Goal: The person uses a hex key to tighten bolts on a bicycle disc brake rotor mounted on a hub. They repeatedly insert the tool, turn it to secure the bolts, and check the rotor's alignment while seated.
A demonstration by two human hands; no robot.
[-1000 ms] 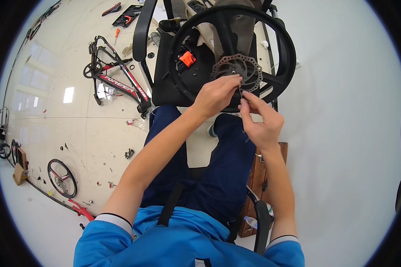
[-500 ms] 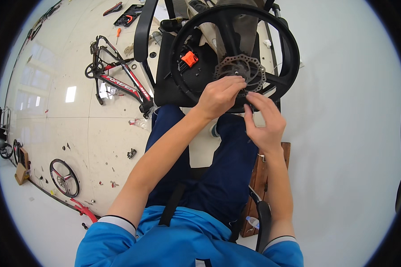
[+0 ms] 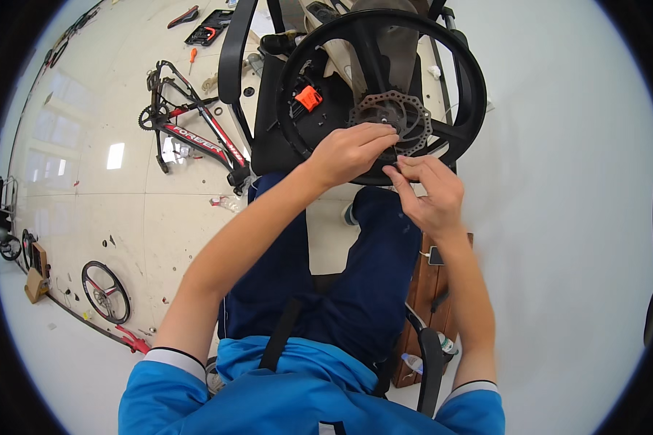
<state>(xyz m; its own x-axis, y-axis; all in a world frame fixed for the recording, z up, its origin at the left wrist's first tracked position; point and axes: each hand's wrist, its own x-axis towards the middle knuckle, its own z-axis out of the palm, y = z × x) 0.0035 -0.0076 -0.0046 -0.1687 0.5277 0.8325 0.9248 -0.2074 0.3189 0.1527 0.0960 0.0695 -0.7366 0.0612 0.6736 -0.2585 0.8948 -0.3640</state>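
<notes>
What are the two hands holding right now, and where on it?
Both hands work at the brake disc of the black wheel. The left hand has fingers on the disc's lower edge; the right hand pinches beside it. Whether anything is gripped cannot be told.

You are in a bicycle repair workshop. At 10 o'clock, a stripped black-and-red bicycle frame [image 3: 192,134] lies on the glossy pale tiled floor [image 3: 101,210]. At 8 o'clock rests a loose black spoked wheel [image 3: 105,291]. At 11 o'clock sits an open black tool case [image 3: 209,26] beside scattered hand tools.
</notes>
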